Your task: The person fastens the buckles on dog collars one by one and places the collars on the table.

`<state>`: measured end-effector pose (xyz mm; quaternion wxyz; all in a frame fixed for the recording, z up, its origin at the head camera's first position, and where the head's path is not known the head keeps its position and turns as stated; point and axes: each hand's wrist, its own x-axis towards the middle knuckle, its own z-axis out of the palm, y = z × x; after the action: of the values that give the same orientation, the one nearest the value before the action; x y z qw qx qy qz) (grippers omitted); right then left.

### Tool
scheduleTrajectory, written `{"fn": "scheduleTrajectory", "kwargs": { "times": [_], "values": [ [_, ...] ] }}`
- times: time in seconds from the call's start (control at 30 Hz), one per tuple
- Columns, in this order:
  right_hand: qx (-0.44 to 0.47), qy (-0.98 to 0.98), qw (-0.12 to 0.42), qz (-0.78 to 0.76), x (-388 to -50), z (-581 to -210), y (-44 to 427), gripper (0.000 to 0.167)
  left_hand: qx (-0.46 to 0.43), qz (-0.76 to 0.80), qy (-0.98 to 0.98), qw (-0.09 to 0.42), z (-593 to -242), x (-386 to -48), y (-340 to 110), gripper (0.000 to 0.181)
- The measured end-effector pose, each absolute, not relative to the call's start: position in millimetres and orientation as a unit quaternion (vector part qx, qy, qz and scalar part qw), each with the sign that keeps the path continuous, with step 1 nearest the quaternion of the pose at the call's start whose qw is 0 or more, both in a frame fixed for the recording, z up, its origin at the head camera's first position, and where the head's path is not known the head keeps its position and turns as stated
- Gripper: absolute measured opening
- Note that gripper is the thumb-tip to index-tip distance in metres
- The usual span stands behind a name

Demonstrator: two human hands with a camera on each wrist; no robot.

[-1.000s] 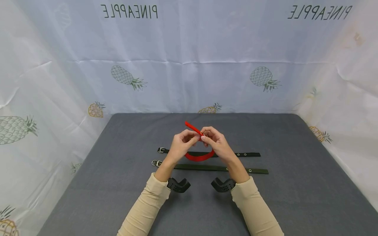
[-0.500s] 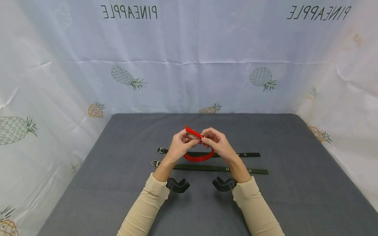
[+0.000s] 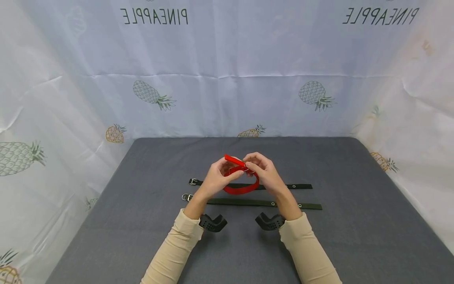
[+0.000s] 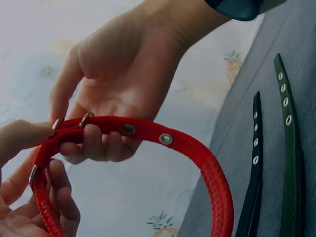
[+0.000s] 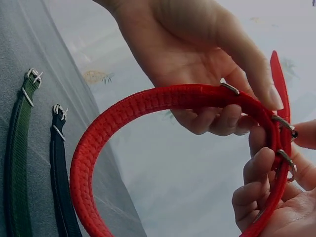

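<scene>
A red collar (image 3: pixel 241 190) is bent into a loop and held in the air above the table, with both hands on it. My left hand (image 3: pixel 214 177) grips its left side near the overlap. Opposite, my right hand (image 3: pixel 266 171) pinches the strap by the silver buckle (image 5: pixel 284 126). The strap's pointed free end (image 5: pixel 279 74) sticks out past the buckle. A metal ring (image 5: pixel 291 170) sits beside it. Metal eyelets (image 4: pixel 166 138) show along the band, and its padded part (image 5: pixel 86 163) hangs toward me. Fingers partly cover the overlap.
A black collar (image 3: pixel 304 186) and a dark green collar (image 3: pixel 234 201) lie stretched out side by side on the grey table (image 3: pixel 142 240), below the hands. Their buckles are at the left. White pineapple-print curtains (image 3: pixel 227 102) surround the table.
The left fingers have spread, and the left thumb has moved off the buckle area, so more of the loop shows. The free end sits lower. My right hand stays almost in place.
</scene>
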<state>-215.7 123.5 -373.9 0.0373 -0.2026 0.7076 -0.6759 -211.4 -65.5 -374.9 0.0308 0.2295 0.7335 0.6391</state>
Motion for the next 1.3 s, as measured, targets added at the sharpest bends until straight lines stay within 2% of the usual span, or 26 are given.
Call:
{"fn": "scheduleTrajectory", "kwargs": {
  "times": [0.17,0.4,0.77,1.17,1.3],
  "values": [
    [-0.211,0.697,0.036,-0.685,-217,-374,127,0.024,0.250,0.628,0.736,0.023,-375,-213,-67,0.034],
    [-0.188,0.678,0.037,-0.710,-219,-374,130,0.014,0.244,0.626,0.741,0.002,-380,-217,-69,0.035],
    [-0.173,0.673,0.042,-0.718,-217,-373,131,0.015,0.240,0.618,0.749,0.003,-381,-216,-70,0.030],
    [-0.185,0.740,0.061,-0.644,-216,-367,131,0.041,0.264,0.572,0.775,-0.042,-385,-215,-65,0.027],
    [-0.187,0.738,0.061,-0.646,-216,-368,130,0.036,0.265,0.564,0.780,-0.053,-384,-215,-65,0.027]
  ]
}}
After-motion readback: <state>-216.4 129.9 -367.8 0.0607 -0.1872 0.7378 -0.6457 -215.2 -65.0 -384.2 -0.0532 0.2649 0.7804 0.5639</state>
